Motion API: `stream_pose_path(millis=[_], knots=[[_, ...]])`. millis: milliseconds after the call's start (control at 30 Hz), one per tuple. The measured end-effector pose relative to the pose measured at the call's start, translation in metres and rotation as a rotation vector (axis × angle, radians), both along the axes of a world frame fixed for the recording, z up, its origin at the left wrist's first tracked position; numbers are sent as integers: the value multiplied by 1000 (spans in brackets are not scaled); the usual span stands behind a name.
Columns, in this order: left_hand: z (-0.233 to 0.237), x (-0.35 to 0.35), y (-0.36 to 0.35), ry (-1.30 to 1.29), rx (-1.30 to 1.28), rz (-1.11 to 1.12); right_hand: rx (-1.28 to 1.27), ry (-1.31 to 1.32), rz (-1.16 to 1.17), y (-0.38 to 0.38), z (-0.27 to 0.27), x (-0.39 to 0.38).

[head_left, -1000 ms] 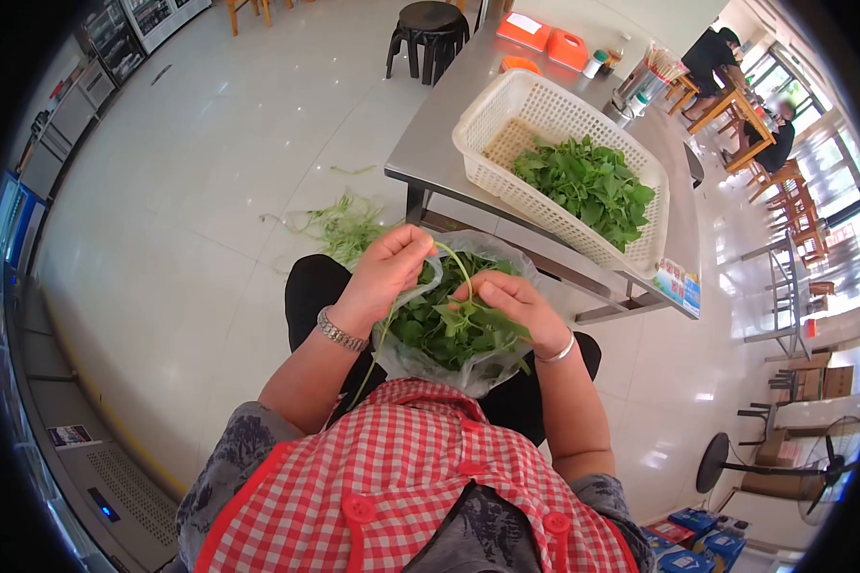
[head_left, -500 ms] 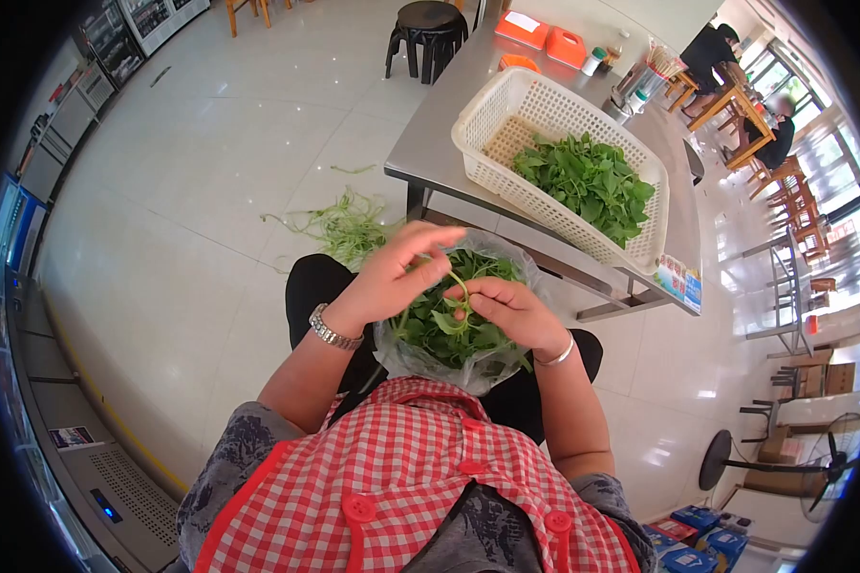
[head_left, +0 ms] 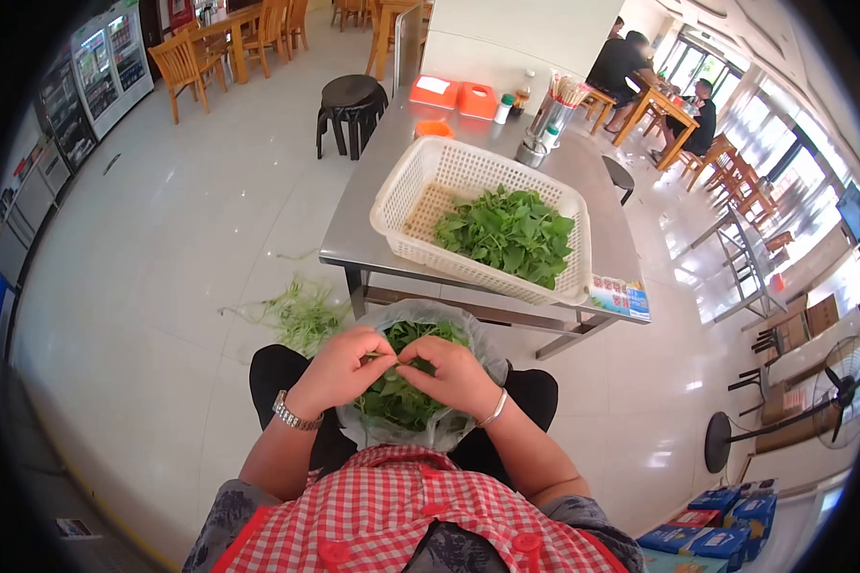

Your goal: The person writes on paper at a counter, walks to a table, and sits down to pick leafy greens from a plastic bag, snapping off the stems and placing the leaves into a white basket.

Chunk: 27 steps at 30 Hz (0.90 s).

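A clear plastic bag [head_left: 495, 355] full of leafy greens [head_left: 420, 334] rests on my lap between my knees. Over its opening, my left hand [head_left: 344, 370] and my right hand [head_left: 452, 375] meet fingertip to fingertip. Both are closed in a pinch on a thin green stem, mostly hidden by the fingers. Beyond the bag, a white perforated plastic basket [head_left: 401, 222] stands on a steel table, with a heap of picked leaves [head_left: 508, 234] towards its right end. Pale stripped stems [head_left: 301, 317] lie in a pile on the floor, left of the bag.
The steel table [head_left: 358, 234] also carries orange boxes [head_left: 437, 91], a chopstick holder [head_left: 552, 116] and small bottles. Black stools [head_left: 352, 105] stand to its left. A floor fan [head_left: 836, 392] and blue cartons [head_left: 702, 540] are at right. Other people sit at a far wooden table.
My view has tilted up and shifted right. My hands have drawn together, lower over the bag; the stem that showed between them is now mostly covered by fingers.
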State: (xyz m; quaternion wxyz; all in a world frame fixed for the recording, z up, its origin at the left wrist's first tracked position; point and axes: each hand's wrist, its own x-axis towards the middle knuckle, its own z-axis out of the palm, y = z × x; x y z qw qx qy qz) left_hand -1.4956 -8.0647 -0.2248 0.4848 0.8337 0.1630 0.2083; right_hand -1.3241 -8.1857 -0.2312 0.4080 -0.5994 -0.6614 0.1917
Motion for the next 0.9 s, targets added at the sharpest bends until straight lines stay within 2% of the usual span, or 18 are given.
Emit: stream_pose_path(millis=[167,267,367,467,567,667,767,900], knots=[[2,-1,-1,46,131,-63,-56,-43,129,-4,0,6],[6,-4,3,30,94,-193,-271,209,332,-4,0,17],[6,-6,3,-14,-103,-299,-385,598,433,-8,-12,18],[3,-2,-1,-136,-210,-344,-409,804,515,-9,-15,18],[-1,-3,-1,-171,-287,-286,-353,771,450,-5,-18,18],[-8,-3,-3,-155,-429,-174,-195,402,332,0,0,23],[-10,-2,-5,-150,-479,-28,37,-202,29,7,15,28],[-15,1,-5,-216,-450,182,408,-569,-420,18,36,55]])
